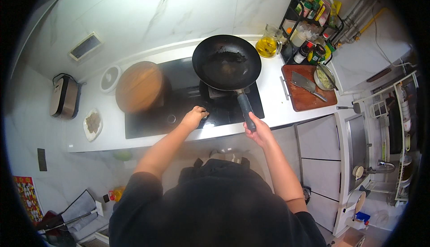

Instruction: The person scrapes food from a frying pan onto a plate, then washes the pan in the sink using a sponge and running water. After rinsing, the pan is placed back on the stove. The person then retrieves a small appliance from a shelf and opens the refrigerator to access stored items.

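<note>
My right hand (259, 131) is wrapped around the dark handle of a black wok (226, 63). The wok is tilted over the right burner, and its inside shows a glossy dark patch with no food in it. At the front of the black glass cooktop (147, 129), my left hand (194, 117) has its fingers on a control knob (205, 114), which they partly hide. A second round knob (171, 119) sits further left. Over the left burner area is a round wooden lid (139, 87); what it covers is hidden.
Right of the cooktop stand a glass oil jug (267, 45) and a black spice rack (295, 21). A cleaver (304, 81) and a bowl of chopped food (325, 78) rest on a wooden cutting board (299, 100). Leftward are a dish (92, 125) and a countertop appliance (63, 97).
</note>
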Action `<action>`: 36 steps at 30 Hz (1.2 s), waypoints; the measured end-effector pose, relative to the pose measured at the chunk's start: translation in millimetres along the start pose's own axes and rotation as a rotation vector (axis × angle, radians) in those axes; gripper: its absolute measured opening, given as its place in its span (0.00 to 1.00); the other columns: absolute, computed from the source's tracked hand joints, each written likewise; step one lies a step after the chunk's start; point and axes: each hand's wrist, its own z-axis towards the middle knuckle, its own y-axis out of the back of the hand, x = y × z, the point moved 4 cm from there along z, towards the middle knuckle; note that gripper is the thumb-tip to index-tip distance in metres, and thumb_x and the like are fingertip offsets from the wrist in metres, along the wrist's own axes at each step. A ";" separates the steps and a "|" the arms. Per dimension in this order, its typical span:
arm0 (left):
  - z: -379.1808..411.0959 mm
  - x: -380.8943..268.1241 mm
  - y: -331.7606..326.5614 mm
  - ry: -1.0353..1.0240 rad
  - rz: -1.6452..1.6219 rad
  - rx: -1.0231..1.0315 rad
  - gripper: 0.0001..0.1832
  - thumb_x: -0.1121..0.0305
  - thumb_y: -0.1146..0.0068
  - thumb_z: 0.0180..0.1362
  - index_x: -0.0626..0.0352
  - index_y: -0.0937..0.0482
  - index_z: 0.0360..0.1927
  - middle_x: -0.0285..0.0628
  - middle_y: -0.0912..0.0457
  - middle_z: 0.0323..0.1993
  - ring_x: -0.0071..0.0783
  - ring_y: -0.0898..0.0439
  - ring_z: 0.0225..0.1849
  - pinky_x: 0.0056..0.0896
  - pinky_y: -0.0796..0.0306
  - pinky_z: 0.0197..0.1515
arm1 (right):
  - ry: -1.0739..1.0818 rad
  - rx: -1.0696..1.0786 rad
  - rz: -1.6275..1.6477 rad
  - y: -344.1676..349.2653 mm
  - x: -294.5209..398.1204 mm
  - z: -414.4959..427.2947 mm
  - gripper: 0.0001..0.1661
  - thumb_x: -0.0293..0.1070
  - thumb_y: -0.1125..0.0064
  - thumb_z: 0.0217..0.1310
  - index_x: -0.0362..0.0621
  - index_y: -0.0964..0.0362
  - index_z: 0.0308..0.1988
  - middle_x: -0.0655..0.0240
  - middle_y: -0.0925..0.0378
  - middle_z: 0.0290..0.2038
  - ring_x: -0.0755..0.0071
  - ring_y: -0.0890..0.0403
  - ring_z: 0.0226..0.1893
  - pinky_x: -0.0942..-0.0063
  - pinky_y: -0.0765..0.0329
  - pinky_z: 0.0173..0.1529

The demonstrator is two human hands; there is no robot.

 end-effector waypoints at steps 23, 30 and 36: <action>20.7 17.9 7.1 0.155 -0.067 0.159 0.22 0.72 0.34 0.38 0.53 0.21 0.43 0.45 0.25 0.39 0.42 0.25 0.44 0.37 0.30 0.49 | -0.034 0.007 -0.072 -0.7 6.5 -5.3 0.19 0.50 0.49 0.61 0.45 0.38 0.35 0.66 0.27 0.24 0.76 0.28 0.17 0.83 0.33 0.19; 13.8 16.1 2.4 0.285 -0.125 0.058 0.22 0.70 0.32 0.36 0.56 0.21 0.41 0.47 0.24 0.37 0.44 0.24 0.43 0.37 0.30 0.48 | -0.014 0.000 -0.068 -2.4 5.8 -6.5 0.18 0.49 0.50 0.61 0.46 0.38 0.36 0.66 0.27 0.24 0.77 0.28 0.17 0.83 0.33 0.19; 9.5 17.2 -4.2 0.311 -0.115 -0.072 0.21 0.68 0.31 0.36 0.58 0.20 0.38 0.47 0.23 0.34 0.44 0.23 0.38 0.38 0.29 0.44 | -0.013 -0.009 -0.099 -2.1 4.0 -6.3 0.22 0.50 0.53 0.62 0.43 0.36 0.45 0.68 0.28 0.25 0.79 0.29 0.19 0.84 0.35 0.22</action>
